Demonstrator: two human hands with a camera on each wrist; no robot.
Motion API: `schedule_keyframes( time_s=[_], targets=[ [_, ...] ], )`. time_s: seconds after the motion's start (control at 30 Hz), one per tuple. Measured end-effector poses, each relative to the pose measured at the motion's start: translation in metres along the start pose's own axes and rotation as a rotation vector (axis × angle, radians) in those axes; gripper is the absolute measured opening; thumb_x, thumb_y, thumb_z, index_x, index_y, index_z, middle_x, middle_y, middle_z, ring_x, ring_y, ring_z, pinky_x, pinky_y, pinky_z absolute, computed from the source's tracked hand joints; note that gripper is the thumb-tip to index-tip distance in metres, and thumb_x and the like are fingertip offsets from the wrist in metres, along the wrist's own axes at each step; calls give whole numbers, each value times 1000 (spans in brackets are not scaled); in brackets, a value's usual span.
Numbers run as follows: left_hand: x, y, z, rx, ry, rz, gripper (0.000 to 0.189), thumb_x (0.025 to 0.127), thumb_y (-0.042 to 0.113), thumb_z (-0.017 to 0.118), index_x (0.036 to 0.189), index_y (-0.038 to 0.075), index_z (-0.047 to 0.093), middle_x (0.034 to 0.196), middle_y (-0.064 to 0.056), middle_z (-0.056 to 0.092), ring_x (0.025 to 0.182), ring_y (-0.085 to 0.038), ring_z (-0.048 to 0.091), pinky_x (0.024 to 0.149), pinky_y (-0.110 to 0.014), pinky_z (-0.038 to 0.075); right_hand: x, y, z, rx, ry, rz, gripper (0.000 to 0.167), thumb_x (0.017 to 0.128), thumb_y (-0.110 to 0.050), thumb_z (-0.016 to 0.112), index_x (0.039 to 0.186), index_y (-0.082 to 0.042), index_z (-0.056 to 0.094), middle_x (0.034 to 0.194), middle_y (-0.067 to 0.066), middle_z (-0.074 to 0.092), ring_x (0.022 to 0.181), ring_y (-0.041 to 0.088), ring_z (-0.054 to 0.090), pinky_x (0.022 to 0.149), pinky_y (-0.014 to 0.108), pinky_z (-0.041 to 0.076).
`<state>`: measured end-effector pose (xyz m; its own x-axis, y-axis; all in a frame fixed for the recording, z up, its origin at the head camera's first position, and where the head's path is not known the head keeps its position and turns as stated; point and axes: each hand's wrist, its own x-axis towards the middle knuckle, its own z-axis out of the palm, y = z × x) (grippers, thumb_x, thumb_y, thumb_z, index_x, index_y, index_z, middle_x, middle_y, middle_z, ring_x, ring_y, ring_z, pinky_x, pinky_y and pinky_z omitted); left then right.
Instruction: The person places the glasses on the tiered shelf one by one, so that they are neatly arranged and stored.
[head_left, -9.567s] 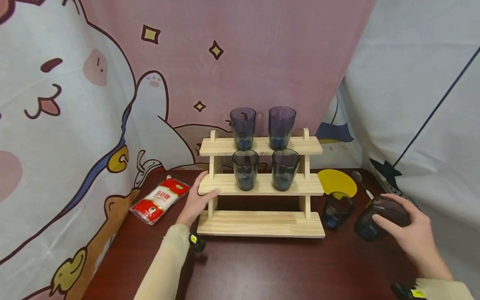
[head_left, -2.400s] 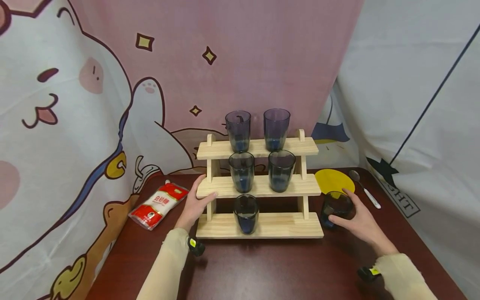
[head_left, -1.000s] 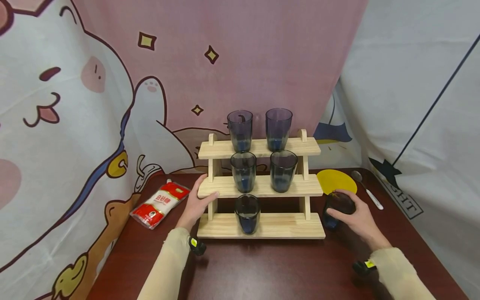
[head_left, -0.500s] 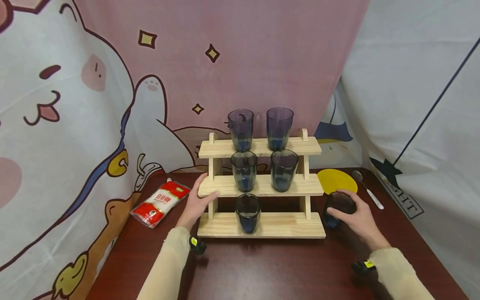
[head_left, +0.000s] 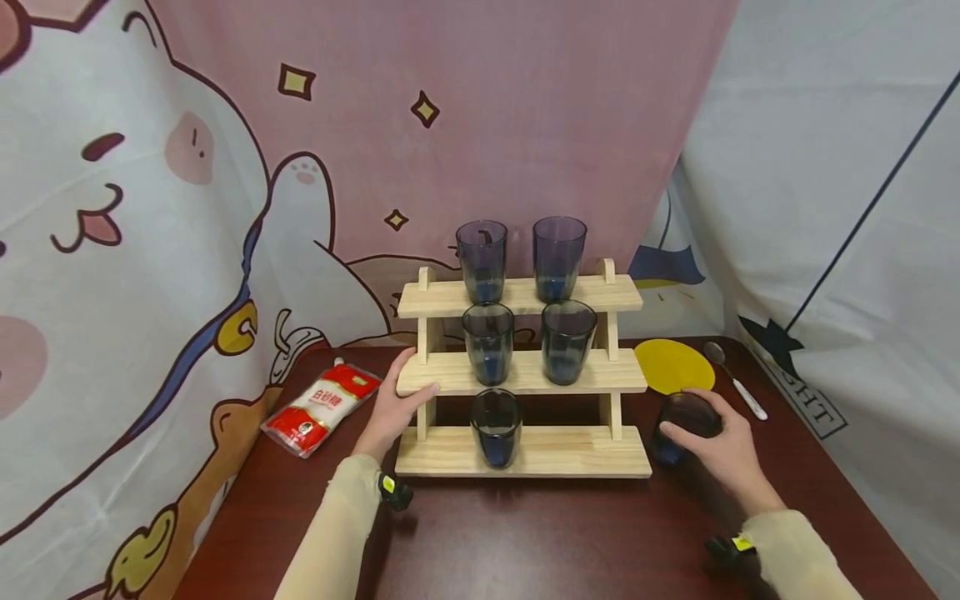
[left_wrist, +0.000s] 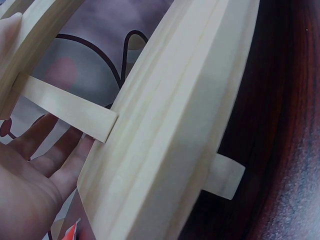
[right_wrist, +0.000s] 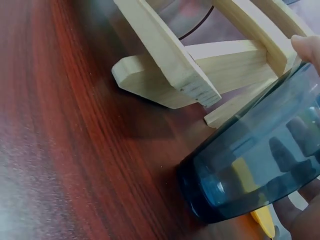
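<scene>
My left hand (head_left: 390,412) grips the left end of the middle board of a three-step wooden display rack (head_left: 577,454), thumb on the board and fingers (left_wrist: 47,160) behind it in the left wrist view. To the right of the rack, my right hand (head_left: 731,454) holds a dark tinted glass (head_left: 681,421) round its side. That glass looks tilted, its base low over the table in the right wrist view. Two glasses stand on the top step, two on the middle one, and one glass (head_left: 497,433) on the left part of the bottom step.
A yellow disc (head_left: 675,365) and a spoon (head_left: 738,383) lie behind my right hand. Left of the rack is a red and white pouch (head_left: 322,408). Printed cloth (head_left: 375,100) hangs behind the dark red table (head_left: 480,533).
Since the oldest frame, a glass from my right hand has come to stand on the bottom step. My right hand has since gripped another glass, now shifted slightly right. My left hand stays put.
</scene>
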<state>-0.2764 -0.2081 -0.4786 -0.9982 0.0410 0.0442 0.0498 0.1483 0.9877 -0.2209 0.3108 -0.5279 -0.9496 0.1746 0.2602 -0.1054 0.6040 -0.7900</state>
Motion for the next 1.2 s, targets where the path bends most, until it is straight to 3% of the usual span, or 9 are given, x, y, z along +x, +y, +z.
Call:
schedule_keyframes(
  time_s=[0.23,0.5,0.7,0.97,1.2],
  targets=[
    [3,1,-1,7,12,10,85,92,24,84,162,28,37,163,-5,42,144,-29,43,119,-51,34,-9,-15,-11,41,18,26,73,91,-33,86,150,-11,50,137,14,56,109,13,51,77,8,46],
    [2,2,-2,21,11,-1,87,92,27,85,163,28,36,165,-4,40,148,-29,40,121,-53,33,-16,-41,-22,59,30,-54,66,89,-23,88,145,-11,55,128,0,59,104,4,54,80,11,47],
    [2,1,-1,32,18,-20,84,92,29,85,161,35,38,166,-3,38,149,-29,37,121,-55,31,-20,-61,-23,122,22,-114,65,86,-13,89,143,-9,58,122,-12,59,102,5,58,80,11,48],
    [2,1,0,19,10,5,89,92,26,84,165,24,34,164,-5,41,145,-30,43,118,-52,36,-21,-83,-10,164,-27,-187,65,83,-8,90,141,-9,60,121,-7,63,103,8,60,82,13,51],
    [0,2,1,33,7,1,87,93,24,83,165,23,34,165,-6,41,147,-31,41,120,-53,34,-21,-91,7,159,-83,-220,67,83,-10,91,142,-12,60,125,2,64,106,8,59,86,14,51]
  ],
)
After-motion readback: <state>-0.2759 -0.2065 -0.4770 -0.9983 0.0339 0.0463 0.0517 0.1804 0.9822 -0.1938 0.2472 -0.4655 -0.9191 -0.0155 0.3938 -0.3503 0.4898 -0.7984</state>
